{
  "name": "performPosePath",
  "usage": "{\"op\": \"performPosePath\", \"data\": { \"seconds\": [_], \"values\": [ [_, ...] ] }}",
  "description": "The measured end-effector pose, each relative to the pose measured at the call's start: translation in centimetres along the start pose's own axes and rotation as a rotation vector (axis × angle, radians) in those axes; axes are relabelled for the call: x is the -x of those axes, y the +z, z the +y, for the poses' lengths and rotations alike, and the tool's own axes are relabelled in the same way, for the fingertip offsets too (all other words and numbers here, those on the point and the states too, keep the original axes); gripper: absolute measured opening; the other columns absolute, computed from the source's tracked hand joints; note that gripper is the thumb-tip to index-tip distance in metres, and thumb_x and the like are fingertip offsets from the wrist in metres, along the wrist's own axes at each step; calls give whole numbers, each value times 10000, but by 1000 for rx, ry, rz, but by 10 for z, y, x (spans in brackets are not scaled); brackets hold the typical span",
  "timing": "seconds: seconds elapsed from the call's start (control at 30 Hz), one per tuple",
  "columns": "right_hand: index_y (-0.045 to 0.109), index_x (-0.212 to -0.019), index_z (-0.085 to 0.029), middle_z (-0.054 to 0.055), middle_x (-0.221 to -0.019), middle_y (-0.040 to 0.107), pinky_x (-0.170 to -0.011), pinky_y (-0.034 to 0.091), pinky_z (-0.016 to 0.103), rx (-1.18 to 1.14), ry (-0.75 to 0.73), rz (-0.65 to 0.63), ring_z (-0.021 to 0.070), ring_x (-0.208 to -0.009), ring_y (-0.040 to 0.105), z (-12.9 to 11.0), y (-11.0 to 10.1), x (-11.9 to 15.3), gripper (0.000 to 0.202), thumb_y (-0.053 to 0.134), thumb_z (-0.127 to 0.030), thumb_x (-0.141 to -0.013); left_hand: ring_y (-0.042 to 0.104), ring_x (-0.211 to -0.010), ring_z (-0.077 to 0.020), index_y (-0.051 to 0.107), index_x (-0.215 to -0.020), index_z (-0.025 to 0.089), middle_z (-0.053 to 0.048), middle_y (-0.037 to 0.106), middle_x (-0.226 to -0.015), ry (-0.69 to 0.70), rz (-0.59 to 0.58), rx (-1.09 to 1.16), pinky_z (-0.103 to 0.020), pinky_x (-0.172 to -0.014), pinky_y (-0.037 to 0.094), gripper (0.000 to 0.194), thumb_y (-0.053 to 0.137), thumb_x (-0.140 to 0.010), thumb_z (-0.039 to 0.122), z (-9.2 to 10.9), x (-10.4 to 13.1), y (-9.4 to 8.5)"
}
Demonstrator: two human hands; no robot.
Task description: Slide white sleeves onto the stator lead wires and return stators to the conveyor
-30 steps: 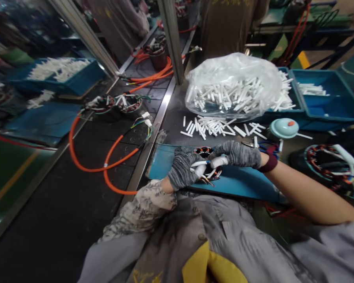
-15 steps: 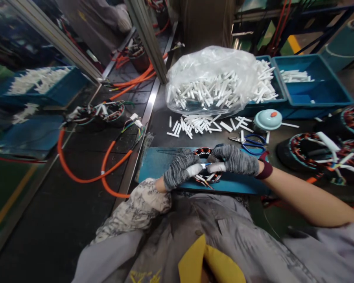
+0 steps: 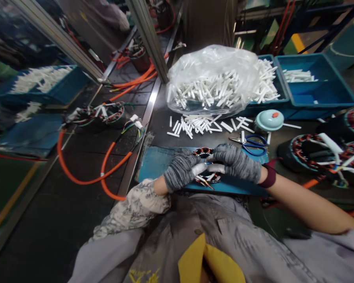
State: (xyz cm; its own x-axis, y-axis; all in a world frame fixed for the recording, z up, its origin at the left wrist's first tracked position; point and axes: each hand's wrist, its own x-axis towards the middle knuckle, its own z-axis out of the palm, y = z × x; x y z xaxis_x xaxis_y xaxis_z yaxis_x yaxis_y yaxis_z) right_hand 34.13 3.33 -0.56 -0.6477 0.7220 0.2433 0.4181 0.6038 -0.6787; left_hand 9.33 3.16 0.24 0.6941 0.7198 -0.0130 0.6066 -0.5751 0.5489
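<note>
In striped grey gloves with white fingertips, both my hands meet over a motor stator (image 3: 203, 151) wound with copper and black. My left hand (image 3: 183, 169) is closed, its thumb and fingers pinching a thin blue wire (image 3: 208, 163) above the ring. Facing it, my right hand (image 3: 235, 162) pinches the same wire from the other side. The fingers hide most of the wire and the stator's middle. Several loose lead ends (image 3: 205, 182) stick out from the stator's near side. Beneath lies a blue board (image 3: 153, 167).
White sleeve pieces (image 3: 199, 124) lie beyond the board, before a clear plastic bag (image 3: 212, 63) of more. Blue-handled scissors (image 3: 253, 144), a light-blue lidded pot (image 3: 269, 120) and blue bins (image 3: 321, 84) stand right. Other stators (image 3: 303, 151) sit far right; orange cables (image 3: 106, 173) run left.
My right hand has turned slightly and shifted a little right, its fingertips still close to the left hand's. The stator stays in place; the view has moved slightly.
</note>
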Motion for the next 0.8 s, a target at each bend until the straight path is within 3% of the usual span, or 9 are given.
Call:
{"op": "performPosePath", "data": {
  "seconds": [0.1,0.2,0.4,0.47,0.53,0.57,0.6,0.73,0.8],
  "values": [
    [801,-1112,-259,112,-1077,693,-848,463,374,89,-21,-29,231,-960,619,6,-13,12,483,505,-625,-1005,652,-947,-309,738,-886,163,-124,731,-886,-48,-45,-246,-537,-974,466,422,470,-1026,458,14,1,1],
    [802,-1111,-273,89,-984,693,-817,486,360,-41,40,-72,208,-891,629,12,-19,18,495,474,-631,-1015,655,-1040,-359,752,-948,162,-139,746,-916,-67,-58,-369,-621,-1025,436,336,559,-992,434,26,-10,6],
    [724,-996,-217,63,-946,722,-845,545,380,-363,334,122,223,-888,665,16,-14,22,507,723,-697,-834,681,-981,-300,713,-1191,153,-138,745,-1014,56,-183,-312,-465,-936,517,399,562,-1007,473,35,-49,8],
    [673,-987,-205,59,-936,715,-807,550,372,-383,419,116,226,-870,663,16,-11,29,567,806,-697,-741,680,-1018,-314,706,-1230,155,-142,743,-1058,101,-144,-302,-483,-982,498,524,609,-955,590,27,-39,1],
    [650,-947,-197,55,-900,699,-755,539,359,-320,447,44,223,-831,650,14,-7,37,605,832,-714,-688,654,-1135,-355,633,-1374,166,-163,716,-1217,166,-87,-285,-516,-1046,471,829,697,-798,760,12,-15,-5],
    [645,-920,-195,50,-876,690,-731,530,351,-282,445,6,218,-807,642,13,-4,40,605,827,-723,-687,632,-1196,-371,554,-1466,154,-185,678,-1314,219,-81,-281,-509,-1060,471,1010,737,-715,804,3,-1,-6],
    [642,-905,-193,46,-860,685,-714,524,342,-251,434,-23,213,-789,638,12,-1,41,595,815,-725,-702,608,-1256,-372,501,-1510,144,-197,639,-1387,251,-61,-297,-489,-1071,472,1049,762,-713,774,-6,13,-5],
    [691,-1008,-189,63,-957,720,-808,543,326,9,414,-3,207,-879,671,19,2,22,398,696,-576,-914,625,-1284,-310,506,-1487,113,-195,630,-1421,211,204,-457,-432,-1129,457,606,650,-960,374,-27,44,15],
    [724,-1083,-173,112,-1083,723,-914,527,363,224,475,55,237,-991,668,32,-2,-2,318,609,-457,-997,680,-1175,-345,478,-1494,62,-232,671,-1341,128,273,-481,-471,-1086,497,655,640,-963,410,-22,41,24]
  ]
}}
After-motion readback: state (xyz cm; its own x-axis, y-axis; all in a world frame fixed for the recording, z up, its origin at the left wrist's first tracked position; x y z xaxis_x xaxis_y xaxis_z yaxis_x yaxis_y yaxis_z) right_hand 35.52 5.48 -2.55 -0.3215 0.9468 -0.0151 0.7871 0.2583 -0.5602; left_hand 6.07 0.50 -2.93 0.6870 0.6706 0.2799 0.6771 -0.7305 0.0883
